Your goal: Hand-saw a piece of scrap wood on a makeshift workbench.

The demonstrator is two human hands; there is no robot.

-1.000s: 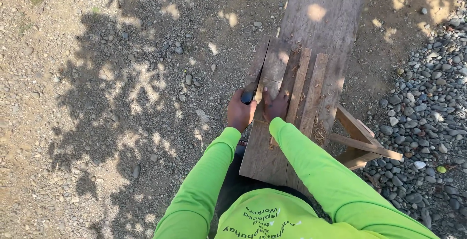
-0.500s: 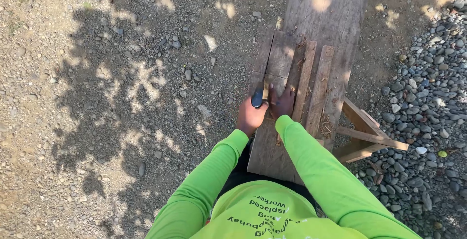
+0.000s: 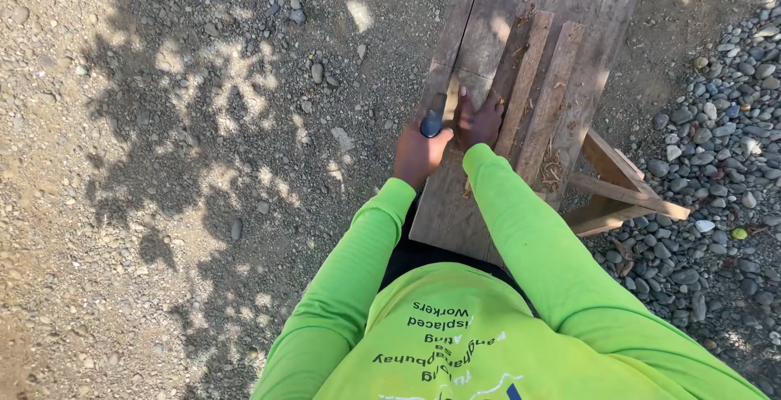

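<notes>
Since a second ago we have leaned forward, and our hands sit farther up the bench (image 3: 594, 9). Its weathered planks cross gravel ground (image 3: 163, 164). Our right hand (image 3: 480, 121) lies flat, fingers spread, steadying a board (image 3: 480, 42). Our left hand (image 3: 419, 154) is wrapped around a dark-handled tool (image 3: 433, 121) touching that board. We judge cutting is underway; next needs a steady push.
</notes>
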